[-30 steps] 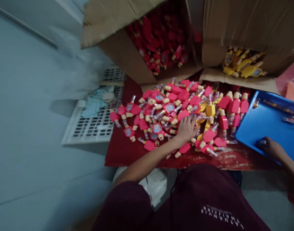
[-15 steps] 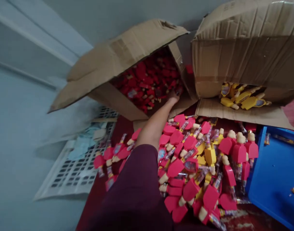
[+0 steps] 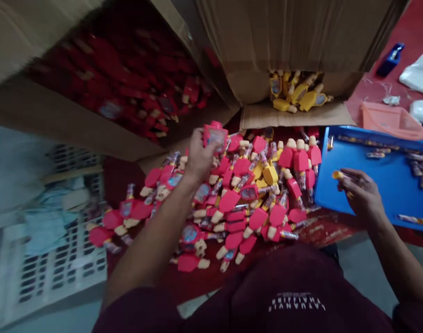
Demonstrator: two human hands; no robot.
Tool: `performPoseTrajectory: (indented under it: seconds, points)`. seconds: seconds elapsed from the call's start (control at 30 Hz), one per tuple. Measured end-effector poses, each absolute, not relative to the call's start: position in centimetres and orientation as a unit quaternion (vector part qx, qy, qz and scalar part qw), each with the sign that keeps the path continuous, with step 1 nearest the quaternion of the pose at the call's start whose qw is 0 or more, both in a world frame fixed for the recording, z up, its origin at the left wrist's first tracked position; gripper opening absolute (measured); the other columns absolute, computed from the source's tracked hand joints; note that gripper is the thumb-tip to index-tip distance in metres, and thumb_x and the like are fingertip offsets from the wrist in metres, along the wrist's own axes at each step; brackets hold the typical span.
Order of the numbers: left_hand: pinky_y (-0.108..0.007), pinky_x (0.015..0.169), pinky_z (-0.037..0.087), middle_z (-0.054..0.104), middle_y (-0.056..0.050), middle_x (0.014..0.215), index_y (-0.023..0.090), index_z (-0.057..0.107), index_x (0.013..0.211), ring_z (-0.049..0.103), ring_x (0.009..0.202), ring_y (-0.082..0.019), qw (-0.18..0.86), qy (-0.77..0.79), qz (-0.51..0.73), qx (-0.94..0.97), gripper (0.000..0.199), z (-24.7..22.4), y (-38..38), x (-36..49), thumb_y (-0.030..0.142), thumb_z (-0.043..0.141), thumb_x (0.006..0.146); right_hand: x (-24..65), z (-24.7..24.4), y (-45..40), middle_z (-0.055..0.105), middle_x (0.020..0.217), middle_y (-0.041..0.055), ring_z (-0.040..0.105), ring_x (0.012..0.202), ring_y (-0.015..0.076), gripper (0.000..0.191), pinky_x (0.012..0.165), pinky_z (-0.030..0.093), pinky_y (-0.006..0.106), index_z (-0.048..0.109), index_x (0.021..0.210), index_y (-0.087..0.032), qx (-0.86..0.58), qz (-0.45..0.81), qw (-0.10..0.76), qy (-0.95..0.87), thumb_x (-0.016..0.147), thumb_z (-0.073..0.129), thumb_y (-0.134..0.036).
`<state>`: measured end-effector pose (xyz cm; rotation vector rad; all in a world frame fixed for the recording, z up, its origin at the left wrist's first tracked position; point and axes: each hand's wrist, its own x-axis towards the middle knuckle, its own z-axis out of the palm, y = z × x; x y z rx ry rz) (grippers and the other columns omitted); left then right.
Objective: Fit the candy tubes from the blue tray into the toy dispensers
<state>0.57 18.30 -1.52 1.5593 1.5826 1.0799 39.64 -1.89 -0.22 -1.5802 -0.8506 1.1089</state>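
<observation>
My left hand (image 3: pixel 198 159) is closed on a pinkish-red plastic toy container (image 3: pixel 215 135) with a clear window, held just in front of the tipped cardboard box. Below it spreads a pile of red toy containers (image 3: pixel 229 200), many with cream-coloured tops and clear wrapped tubes attached, and a few yellow ones (image 3: pixel 270 174) mixed in. Over the near left part of the blue tray (image 3: pixel 325 185), my right hand (image 3: pixel 364 193) pinches a small tube (image 3: pixel 339 175) with a yellow end. Its fingers partly hide the tube.
A cardboard box (image 3: pixel 128 143) full of red containers lies open at the left. Another box (image 3: pixel 294 41) holds yellow ones. Loose tubes (image 3: pixel 419 164) lie in the tray, with an orange basket (image 3: pixel 391 121) behind it. A white crate (image 3: pixel 62 259) stands at the left.
My left hand has come out of the red box holding a container. The view has shifted right and down, bringing in my right hand with a tube and more of the blue tray.
</observation>
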Motion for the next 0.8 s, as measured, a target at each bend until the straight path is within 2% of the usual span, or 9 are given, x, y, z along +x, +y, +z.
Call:
performPoseTrajectory:
  seconds: [0.13,0.23,0.37,0.47,0.57,0.8]
  points:
    - [-0.033,0.082,0.056,0.068,-0.004,0.093,0.016,0.058,0.108,0.066,0.083,-0.017,0.482,0.465,0.329,0.665,0.040,1.8,3.5,4.8,0.051,0.065,0.089,35.7,2.8,-3.2,0.071,0.096,0.0054,0.066,0.078,0.0183,0.043,0.070,0.054,0.034,0.069,0.109,-0.023,-0.602,0.492,0.450,-0.440,0.073,0.085,-0.039]
    - [-0.035,0.085,0.055,0.069,-0.006,0.099,0.016,0.058,0.116,0.067,0.089,-0.019,0.514,0.414,0.254,0.707,0.045,3.3,-2.9,7.4,0.052,0.064,0.090,33.6,4.8,-5.4,0.071,0.102,0.0057,0.067,0.085,0.0195,0.034,0.072,0.054,0.033,0.071,0.105,-0.023,-0.556,0.477,0.396,-0.554,0.077,0.083,-0.037]
    - [-0.038,0.087,0.054,0.069,-0.010,0.107,0.015,0.056,0.127,0.067,0.094,-0.023,0.480,0.397,0.204,0.755,0.055,4.2,-6.8,7.9,0.055,0.061,0.090,33.1,5.8,-8.4,0.070,0.105,0.0059,0.066,0.093,0.0213,0.027,0.077,0.052,0.034,0.071,0.106,-0.024,-0.477,0.454,0.367,-0.657,0.081,0.079,-0.034]
    - [-0.037,0.082,0.055,0.070,-0.010,0.105,0.015,0.055,0.129,0.068,0.090,-0.022,0.443,0.392,0.171,0.788,0.055,4.2,-8.9,7.8,0.056,0.057,0.093,33.4,5.3,-10.6,0.070,0.103,0.0058,0.066,0.089,0.0198,0.026,0.076,0.052,0.034,0.071,0.107,-0.024,-0.467,0.452,0.371,-0.662,0.083,0.078,-0.033]
    - [-0.039,0.083,0.055,0.069,-0.013,0.112,0.015,0.054,0.130,0.068,0.096,-0.025,0.370,0.388,0.149,0.831,0.054,3.6,-10.9,8.2,0.057,0.054,0.095,33.6,4.6,-12.7,0.071,0.099,0.0055,0.066,0.086,0.0190,0.025,0.074,0.051,0.033,0.071,0.104,-0.023,-0.473,0.445,0.369,-0.665,0.083,0.077,-0.033]
    - [-0.039,0.082,0.056,0.068,-0.015,0.119,0.014,0.053,0.133,0.068,0.101,-0.028,0.237,0.369,0.081,0.895,0.046,1.3,-14.3,9.8,0.045,0.053,0.098,33.8,2.8,-16.1,0.073,0.089,0.0053,0.065,0.076,0.0175,0.025,0.068,0.050,0.031,0.072,0.096,-0.018,-0.513,0.472,0.347,-0.627,0.080,0.078,-0.037]
